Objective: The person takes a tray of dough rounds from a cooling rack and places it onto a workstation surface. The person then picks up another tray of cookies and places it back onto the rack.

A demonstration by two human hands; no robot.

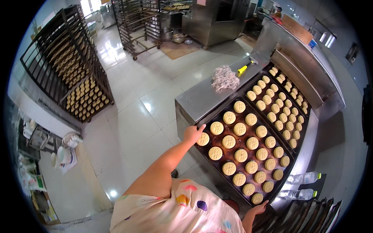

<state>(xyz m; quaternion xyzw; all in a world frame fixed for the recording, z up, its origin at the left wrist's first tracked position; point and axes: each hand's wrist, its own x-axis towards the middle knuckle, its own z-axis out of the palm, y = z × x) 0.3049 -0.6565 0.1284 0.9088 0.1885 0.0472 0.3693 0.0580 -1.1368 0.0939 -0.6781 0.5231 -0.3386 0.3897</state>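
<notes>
A dark baking tray (216,140) lies slanted before me at the front of the steel table, with rows of round, pale, stamped mooncakes (240,155) on it. At the tray's left corner, my left hand (192,134) is closed on the rim, thumb on top beside a mooncake. Near the close right corner, my right hand (259,209) grips the rim, its fingers partly hidden below the edge. Past this tray stands a second baking tray (259,109) of similar mooncakes, and a third tray's mooncakes (299,97) show behind it.
A crumpled pale cloth (225,79) and a yellow-handled scraper (242,70) lie on the steel table (194,104). Two water bottles (305,178) lie at the right, above stacked dark trays (311,217). A loaded rack (74,58) stands left, another rack (138,27) farther back.
</notes>
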